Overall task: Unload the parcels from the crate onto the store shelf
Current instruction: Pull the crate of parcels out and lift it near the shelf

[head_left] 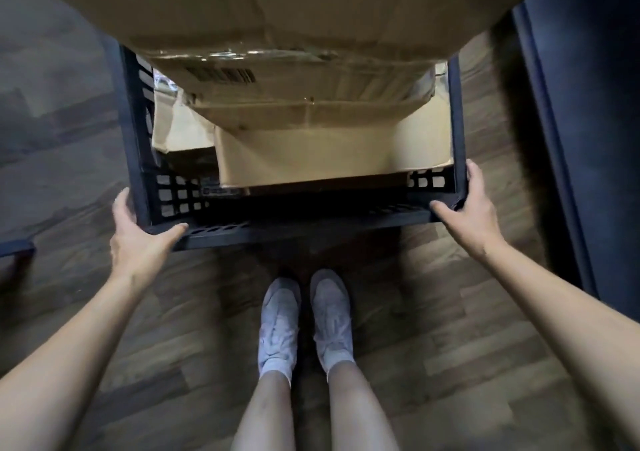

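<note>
Wood-plank floor [104, 312] under black crate [311, 225] and two pale sneakers [304, 319].

Floor: wood-look planks [450, 364], brown, filling the lower frame.
Right edge: dark blue upright panel [588, 104].
Light: dim, soft shadows.

Both bare arms reach forward and down, nearly straight at the elbows. The left hand [138, 239] clasps a near corner of the crate [298, 222], thumb along its near rim, fingers curled round the side. The right hand [471, 208] clasps the opposite near corner likewise. 2 bare legs stand together in pale shoes [304, 322]
</note>
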Available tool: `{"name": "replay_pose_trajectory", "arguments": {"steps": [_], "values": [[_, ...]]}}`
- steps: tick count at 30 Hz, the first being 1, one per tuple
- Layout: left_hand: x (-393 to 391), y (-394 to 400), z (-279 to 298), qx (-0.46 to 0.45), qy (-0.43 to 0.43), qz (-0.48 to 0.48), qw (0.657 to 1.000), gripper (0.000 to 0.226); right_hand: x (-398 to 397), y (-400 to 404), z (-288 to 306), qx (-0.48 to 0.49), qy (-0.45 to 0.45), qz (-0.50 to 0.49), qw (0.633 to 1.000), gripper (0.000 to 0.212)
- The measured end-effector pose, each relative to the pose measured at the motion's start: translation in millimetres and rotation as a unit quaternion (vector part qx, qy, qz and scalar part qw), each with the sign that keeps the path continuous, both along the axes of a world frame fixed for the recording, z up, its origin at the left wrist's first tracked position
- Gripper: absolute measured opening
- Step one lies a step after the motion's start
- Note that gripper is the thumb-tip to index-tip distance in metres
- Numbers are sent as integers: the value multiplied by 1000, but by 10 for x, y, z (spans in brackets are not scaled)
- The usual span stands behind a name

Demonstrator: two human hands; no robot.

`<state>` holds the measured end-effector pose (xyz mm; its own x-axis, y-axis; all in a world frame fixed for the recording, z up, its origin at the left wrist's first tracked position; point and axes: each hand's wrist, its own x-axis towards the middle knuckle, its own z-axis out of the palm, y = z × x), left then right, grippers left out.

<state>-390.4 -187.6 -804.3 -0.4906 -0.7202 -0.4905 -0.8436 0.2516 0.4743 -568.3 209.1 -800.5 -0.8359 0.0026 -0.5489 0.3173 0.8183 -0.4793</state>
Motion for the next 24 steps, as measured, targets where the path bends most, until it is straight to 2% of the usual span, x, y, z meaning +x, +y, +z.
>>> {"name": "replay_pose_trajectory", "arguments": {"steps": [10,15,20,24], "values": [[79,20,-173,59,157,21,986,84,-2,31,-162,-94,32,-61,993,86],[49,-52,-235,75,157,49,983,83,-49,70,-246,-133,32,-77,988,80],[29,-135,-239,85,111,52,989,88,-52,19,-255,-152,42,-116,981,78],[24,-140,-204,121,106,100,982,92,-49,10,-252,-160,37,-143,976,76]]}}
